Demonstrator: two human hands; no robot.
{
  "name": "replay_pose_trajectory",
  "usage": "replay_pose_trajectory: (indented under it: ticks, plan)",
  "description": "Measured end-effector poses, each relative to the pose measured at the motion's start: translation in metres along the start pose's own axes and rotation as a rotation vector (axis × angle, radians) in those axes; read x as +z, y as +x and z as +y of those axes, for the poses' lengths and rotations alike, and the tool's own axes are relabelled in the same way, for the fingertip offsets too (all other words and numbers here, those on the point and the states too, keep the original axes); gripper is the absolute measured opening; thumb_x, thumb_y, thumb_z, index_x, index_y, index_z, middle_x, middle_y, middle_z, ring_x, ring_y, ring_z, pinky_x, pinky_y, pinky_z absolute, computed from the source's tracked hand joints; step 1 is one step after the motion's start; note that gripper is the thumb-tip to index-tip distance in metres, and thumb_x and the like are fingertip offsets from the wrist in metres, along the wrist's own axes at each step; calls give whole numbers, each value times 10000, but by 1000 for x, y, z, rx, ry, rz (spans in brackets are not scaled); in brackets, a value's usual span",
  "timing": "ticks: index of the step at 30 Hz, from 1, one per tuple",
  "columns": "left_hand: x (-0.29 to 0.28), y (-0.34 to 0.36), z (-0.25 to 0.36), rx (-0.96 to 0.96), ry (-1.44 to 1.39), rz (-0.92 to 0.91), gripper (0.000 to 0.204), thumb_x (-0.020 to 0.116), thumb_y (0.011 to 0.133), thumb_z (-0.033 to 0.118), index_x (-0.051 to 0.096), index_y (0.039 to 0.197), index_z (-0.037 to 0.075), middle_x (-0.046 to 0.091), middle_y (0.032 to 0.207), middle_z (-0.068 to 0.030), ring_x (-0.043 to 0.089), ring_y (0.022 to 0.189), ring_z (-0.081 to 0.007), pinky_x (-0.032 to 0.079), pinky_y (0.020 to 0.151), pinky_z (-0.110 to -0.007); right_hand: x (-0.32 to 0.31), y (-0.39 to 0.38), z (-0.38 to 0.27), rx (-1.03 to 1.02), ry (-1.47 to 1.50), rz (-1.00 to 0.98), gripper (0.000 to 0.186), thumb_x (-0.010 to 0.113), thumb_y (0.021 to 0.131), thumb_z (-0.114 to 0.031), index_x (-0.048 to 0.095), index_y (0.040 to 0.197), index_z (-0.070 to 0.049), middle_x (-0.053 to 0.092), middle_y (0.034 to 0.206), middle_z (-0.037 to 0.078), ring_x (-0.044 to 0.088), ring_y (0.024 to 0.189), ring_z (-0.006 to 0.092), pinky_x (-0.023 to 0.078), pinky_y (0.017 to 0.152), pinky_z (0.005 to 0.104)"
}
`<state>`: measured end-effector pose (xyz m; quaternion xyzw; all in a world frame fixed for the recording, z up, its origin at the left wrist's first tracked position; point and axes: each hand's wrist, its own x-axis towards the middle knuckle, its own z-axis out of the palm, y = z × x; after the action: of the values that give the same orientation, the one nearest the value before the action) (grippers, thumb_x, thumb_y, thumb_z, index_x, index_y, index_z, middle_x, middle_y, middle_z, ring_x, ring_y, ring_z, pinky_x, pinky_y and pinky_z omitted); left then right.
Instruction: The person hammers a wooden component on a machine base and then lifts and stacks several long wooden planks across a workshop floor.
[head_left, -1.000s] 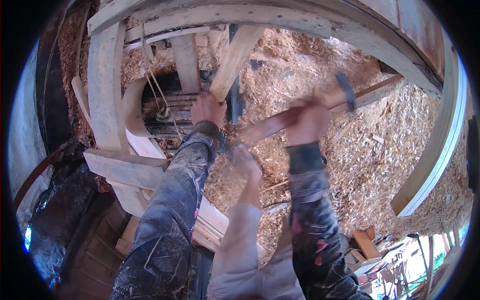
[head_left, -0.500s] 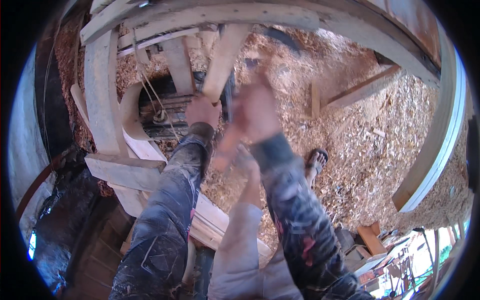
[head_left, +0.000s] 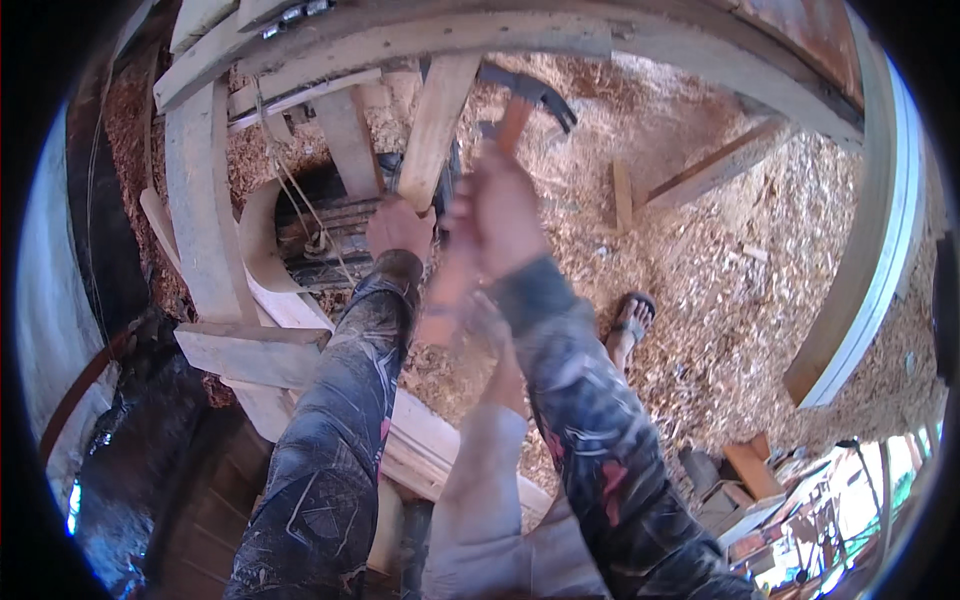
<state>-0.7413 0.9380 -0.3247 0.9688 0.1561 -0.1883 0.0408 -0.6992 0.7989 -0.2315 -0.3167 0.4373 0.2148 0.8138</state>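
Sawdust-strewn ground (head_left: 720, 270), rough timber frame (head_left: 200, 200), right hand (head_left: 495, 215) gripping wooden-handled hammer (head_left: 520, 100)

My two arms wear long, tight sleeves, dark grey with pale scratchy lines and small red marks. My left hand (head_left: 398, 228) and my right hand (head_left: 497, 213) are bare, with no gloves. On my foot I have an open sandal (head_left: 630, 318) with dark straps.

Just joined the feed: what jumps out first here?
The right hand at centre raises a hammer with a dark claw head. Beside it, the left hand braces a slanted wooden plank. Wood shavings blanket the ground, where a sandalled foot shows.
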Motion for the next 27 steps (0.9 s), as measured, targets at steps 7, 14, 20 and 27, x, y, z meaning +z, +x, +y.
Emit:
replay_pose_trajectory:
  ticks: [7, 14, 20, 27]
  plan:
    - [-3, 4, -14, -15, -17, 73, 390, 737, 701, 397, 662, 780, 22, 663, 771, -207, 657, 732, -381, 528, 677, -465, -177, 5, 0, -517, 407, -11, 293, 411, 992, -335, 506, 916, -68, 530, 707, 24, 531, 623, 137, 495, 602, 314]
    - [7, -2, -2, -9, 44, -55, 402, 730, 718, 368, 646, 872, 6, 670, 807, -177, 671, 757, -353, 550, 684, -436, -42, -5, 2, -139, -200, 48, 237, 481, 959, -269, 513, 1001, -38, 532, 745, 36, 510, 607, 153, 424, 540, 292]
    - [-5, 2, -14, -36, 42, -22, 455, 718, 739, 402, 627, 909, -11, 666, 802, -189, 671, 771, -349, 551, 680, -436, -125, -43, -3, -285, -128, 178, 257, 469, 958, -332, 516, 902, -85, 476, 645, 19, 508, 554, 146, 457, 502, 297]
    - [8, 2, -4, 42, -29, -101, 417, 702, 737, 384, 645, 893, 1, 660, 769, -215, 664, 763, -370, 542, 683, -450, -80, -31, -13, -176, 71, 110, 297, 508, 941, -383, 500, 931, -87, 502, 725, 19, 502, 585, 143, 426, 510, 290]
